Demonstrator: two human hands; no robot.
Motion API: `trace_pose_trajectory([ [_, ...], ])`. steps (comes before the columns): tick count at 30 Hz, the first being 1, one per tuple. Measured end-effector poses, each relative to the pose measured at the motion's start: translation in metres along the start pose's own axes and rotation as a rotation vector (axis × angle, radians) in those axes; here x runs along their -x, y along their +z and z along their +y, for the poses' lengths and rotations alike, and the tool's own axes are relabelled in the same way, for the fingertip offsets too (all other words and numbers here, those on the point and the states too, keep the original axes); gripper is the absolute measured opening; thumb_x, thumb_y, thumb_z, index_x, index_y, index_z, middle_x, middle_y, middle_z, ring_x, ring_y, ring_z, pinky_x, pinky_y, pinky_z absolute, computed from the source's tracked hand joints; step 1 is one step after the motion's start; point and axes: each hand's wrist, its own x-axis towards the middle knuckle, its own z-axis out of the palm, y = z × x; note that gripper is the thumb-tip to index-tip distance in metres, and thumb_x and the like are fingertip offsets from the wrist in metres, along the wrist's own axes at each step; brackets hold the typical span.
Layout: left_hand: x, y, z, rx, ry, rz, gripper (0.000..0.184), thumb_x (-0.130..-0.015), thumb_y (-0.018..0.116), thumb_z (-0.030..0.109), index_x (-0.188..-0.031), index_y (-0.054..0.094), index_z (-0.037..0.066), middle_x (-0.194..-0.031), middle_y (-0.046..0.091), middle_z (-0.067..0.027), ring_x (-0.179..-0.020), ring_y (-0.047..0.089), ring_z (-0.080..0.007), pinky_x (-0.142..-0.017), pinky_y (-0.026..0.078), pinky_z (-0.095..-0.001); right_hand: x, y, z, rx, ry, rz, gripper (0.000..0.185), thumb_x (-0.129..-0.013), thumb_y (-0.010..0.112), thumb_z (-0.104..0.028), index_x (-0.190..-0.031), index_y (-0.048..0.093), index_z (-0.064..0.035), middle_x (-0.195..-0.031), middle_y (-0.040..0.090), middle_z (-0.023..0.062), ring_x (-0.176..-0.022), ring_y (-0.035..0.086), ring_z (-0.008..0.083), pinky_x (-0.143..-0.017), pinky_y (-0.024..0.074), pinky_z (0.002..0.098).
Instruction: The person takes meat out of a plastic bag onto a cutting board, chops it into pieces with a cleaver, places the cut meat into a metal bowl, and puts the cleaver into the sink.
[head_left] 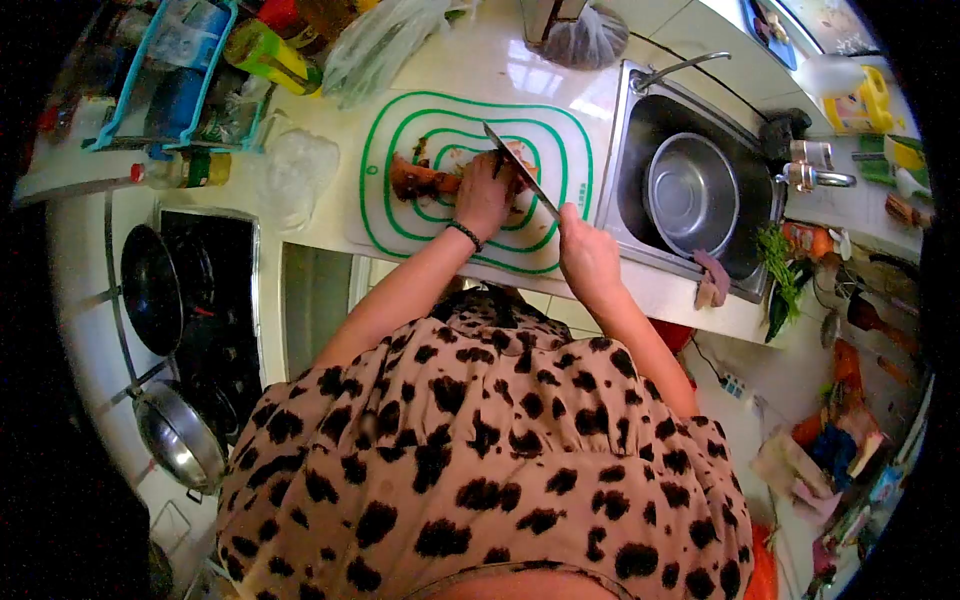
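Note:
A white cutting board with green rounded outlines [385, 222] lies on the counter. On it is a reddish-brown piece of food [412, 180], perhaps meat, with small dark and reddish bits around it. My left hand [484, 196], with a dark beaded bracelet at the wrist, presses down on the food's right end, fingers bent and together. My right hand [588, 252] is closed round the handle of a knife [522, 172]. The blade slants up and left, close beside my left fingertips. Its contact with the food is hard to make out.
Right of the board, a sink [625, 190] holds a metal basin [693, 195]. A pinkish cloth [711, 280] hangs at its front edge. Plastic bags [375, 50] and bottles stand behind left. A stove with a black pan [150, 290] is at the left. Greens [780, 265] lie right.

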Motion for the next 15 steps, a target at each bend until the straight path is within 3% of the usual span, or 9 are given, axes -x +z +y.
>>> trace_pose_trajectory([
  [3,-0.002,0.012,-0.014,0.123,0.172,0.085,0.031,-0.083,0.061,0.015,-0.112,0.056,0.004,-0.108,0.053,-0.0192,-0.101,0.050,-0.0376,-0.086,0.042,-0.0476,-0.004,-0.005,-0.002,-0.017,-0.031,-0.011,0.015,-0.086,0.046,-0.005,-0.099,0.040,-0.0053,-0.074,0.063,0.0182,-0.068,0.064,0.0406,-0.057,0.0492,0.0505],
  [6,0.002,0.010,-0.008,0.178,0.061,0.069,0.036,-0.081,0.063,0.014,-0.114,0.056,0.004,-0.110,0.052,-0.0192,-0.102,0.049,-0.0381,-0.086,0.041,-0.0488,-0.008,-0.020,-0.010,-0.014,-0.005,-0.070,0.015,-0.085,0.046,-0.002,-0.098,0.039,-0.0046,-0.074,0.063,0.0195,-0.069,0.064,0.0409,-0.058,0.0494,0.0504],
  [9,0.005,0.015,-0.008,0.199,-0.071,-0.020,0.034,-0.082,0.055,0.004,-0.115,0.059,0.008,-0.111,0.063,-0.0145,-0.102,0.057,-0.0355,-0.091,0.046,-0.0435,-0.022,-0.004,-0.010,-0.032,-0.016,-0.101,0.020,-0.084,0.046,-0.001,-0.103,0.040,-0.0034,-0.073,0.063,0.0200,-0.068,0.064,0.0398,-0.056,0.0494,0.0497],
  [11,0.014,0.019,-0.010,0.038,0.023,-0.023,0.041,-0.078,0.064,0.013,-0.117,0.055,0.004,-0.115,0.050,-0.0201,-0.107,0.047,-0.0394,-0.090,0.040,-0.0490,-0.035,0.046,-0.001,-0.075,-0.069,-0.015,0.026,-0.084,0.047,-0.002,-0.109,0.041,-0.0016,-0.073,0.063,0.0200,-0.066,0.064,0.0388,-0.053,0.0492,0.0489],
  [15,0.019,0.003,-0.004,0.075,0.053,-0.104,0.042,-0.078,0.065,0.014,-0.116,0.053,0.002,-0.116,0.048,-0.0212,-0.107,0.046,-0.0405,-0.091,0.040,-0.0488,-0.033,0.043,0.000,-0.102,0.067,-0.053,0.024,-0.088,0.047,-0.006,-0.112,0.042,-0.0029,-0.074,0.063,0.0222,-0.066,0.062,0.0423,-0.057,0.0486,0.0513],
])
